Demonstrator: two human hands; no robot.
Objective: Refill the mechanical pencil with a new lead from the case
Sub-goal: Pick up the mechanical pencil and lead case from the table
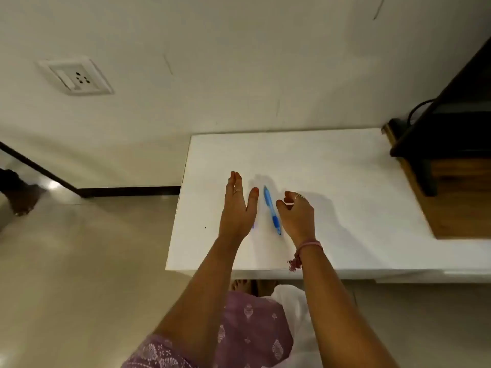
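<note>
While the blue mechanical pencil (271, 210) lies flat on the white bench (345, 181), nothing has hold of it — it rests lengthwise between the two hands, near the bench's front left corner. The right hand (297, 215) hovers just beside it, fingers (288, 195) loosely curled and empty, likely poised to pick it up. The left hand (237, 205) stands edge-on, fingers straight and open, gripping nothing; a small bluish-purple sliver (253, 226) peeks out at its palm, possibly the lead case, though it is too hidden to tell. Judging by this, the refill has not begun — neither item is lifted.
</note>
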